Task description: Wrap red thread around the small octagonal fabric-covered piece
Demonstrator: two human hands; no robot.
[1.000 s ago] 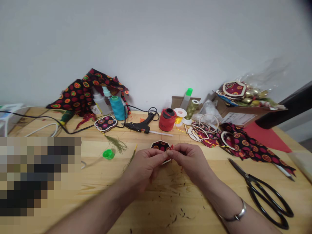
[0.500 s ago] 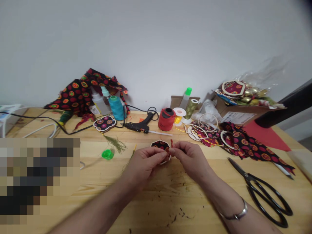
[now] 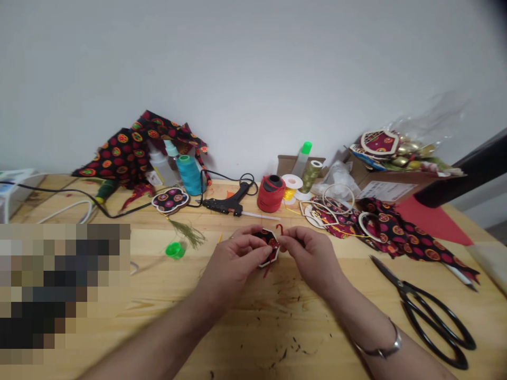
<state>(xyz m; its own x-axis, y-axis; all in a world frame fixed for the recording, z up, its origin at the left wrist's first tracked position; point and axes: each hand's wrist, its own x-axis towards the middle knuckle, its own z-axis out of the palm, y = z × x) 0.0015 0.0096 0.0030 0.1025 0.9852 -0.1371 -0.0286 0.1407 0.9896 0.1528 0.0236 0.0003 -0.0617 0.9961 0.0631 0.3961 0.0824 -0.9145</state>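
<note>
My left hand (image 3: pixel 241 258) grips a small patterned fabric ornament (image 3: pixel 270 254) with a pale angular frame, its left part hidden by my fingers. At the ornament's right edge, my right hand (image 3: pixel 311 256) pinches a red cord (image 3: pixel 280 228). The cord's upper end curls above my fingertips, and a red strand hangs below the ornament. Behind my hands stands a spool of red thread (image 3: pixel 271 194). A black glue gun (image 3: pixel 229 203) lies to its left with a glue stick poking out of its back.
Large black scissors (image 3: pixel 423 311) lie at right, near my right forearm. Fabric pieces and wooden frames (image 3: pixel 336 214) are heaped at back right, before a cardboard box (image 3: pixel 380 184). A scalloped ornament (image 3: pixel 170 200) with a tassel and a green cap (image 3: pixel 175 250) lie at left.
My left hand has shifted its hold, and the ornament has tilted and turned slightly right. The red cord's upper end now bends into a hook, and a strand shows below the ornament.
</note>
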